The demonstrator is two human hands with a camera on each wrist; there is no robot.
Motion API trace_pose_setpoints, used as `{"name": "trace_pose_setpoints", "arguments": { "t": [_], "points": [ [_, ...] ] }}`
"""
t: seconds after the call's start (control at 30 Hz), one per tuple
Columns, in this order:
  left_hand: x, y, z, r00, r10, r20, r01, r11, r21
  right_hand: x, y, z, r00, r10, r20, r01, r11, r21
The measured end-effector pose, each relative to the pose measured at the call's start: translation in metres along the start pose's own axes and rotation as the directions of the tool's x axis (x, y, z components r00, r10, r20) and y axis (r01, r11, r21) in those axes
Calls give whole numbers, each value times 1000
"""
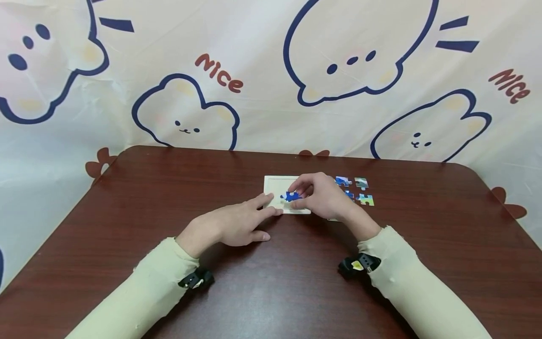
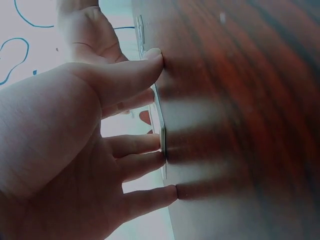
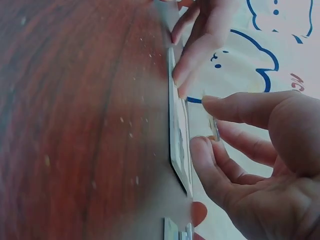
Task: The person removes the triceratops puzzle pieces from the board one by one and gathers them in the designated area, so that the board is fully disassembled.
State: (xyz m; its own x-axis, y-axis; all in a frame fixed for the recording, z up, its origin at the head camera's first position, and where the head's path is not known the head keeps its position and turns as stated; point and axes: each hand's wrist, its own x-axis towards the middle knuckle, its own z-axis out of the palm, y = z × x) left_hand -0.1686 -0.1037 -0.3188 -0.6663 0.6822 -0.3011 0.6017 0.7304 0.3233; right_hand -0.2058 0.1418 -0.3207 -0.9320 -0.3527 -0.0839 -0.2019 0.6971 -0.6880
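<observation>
A shallow white puzzle tray [image 1: 267, 182] lies flat on the table ahead. With fingers extended, my left hand [image 1: 237, 223] rests at its near left corner, two fingertips on the tray's edge and the thumb on the table. Over the tray's right part, my right hand [image 1: 328, 195] pinches a blue jigsaw piece [image 1: 291, 196] between thumb and fingers. In the right wrist view the piece [image 3: 215, 129] shows edge-on, raised above the tray [image 3: 178, 125]. My right hand hides the tray's right side in the head view.
Several loose jigsaw pieces [image 1: 365, 199] in blue and green lie right of the tray, partly behind my right hand. A dark brown wooden table [image 1: 271, 292] spreads around them. Behind it hangs a pale curtain [image 1: 262, 117] with cartoon animals.
</observation>
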Motion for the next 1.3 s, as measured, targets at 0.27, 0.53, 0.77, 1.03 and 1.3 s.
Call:
{"name": "trace_pose_setpoints", "arguments": {
  "t": [0.27,0.53,0.77,1.03,1.3],
  "points": [
    [2,0,1,1000,-8,6,8,1000,-13,-9,9,-15,1000,2,-30,-3,1000,-31],
    [1,0,1,1000,-7,3,7,1000,-11,-24,20,-32,998,22,-51,-25,998,-62],
    [1,0,2,1000,6,-8,-6,1000,-3,-37,34,-45,999,9,-39,-12,995,-99],
    [-1,1,1,1000,8,-9,-8,1000,-5,-53,48,-52,999,28,-15,-30,989,-142],
    [-1,1,1,1000,1,-9,-1,1000,-7,-65,64,-59,998,57,-15,-59,984,-169]
  ]
}}
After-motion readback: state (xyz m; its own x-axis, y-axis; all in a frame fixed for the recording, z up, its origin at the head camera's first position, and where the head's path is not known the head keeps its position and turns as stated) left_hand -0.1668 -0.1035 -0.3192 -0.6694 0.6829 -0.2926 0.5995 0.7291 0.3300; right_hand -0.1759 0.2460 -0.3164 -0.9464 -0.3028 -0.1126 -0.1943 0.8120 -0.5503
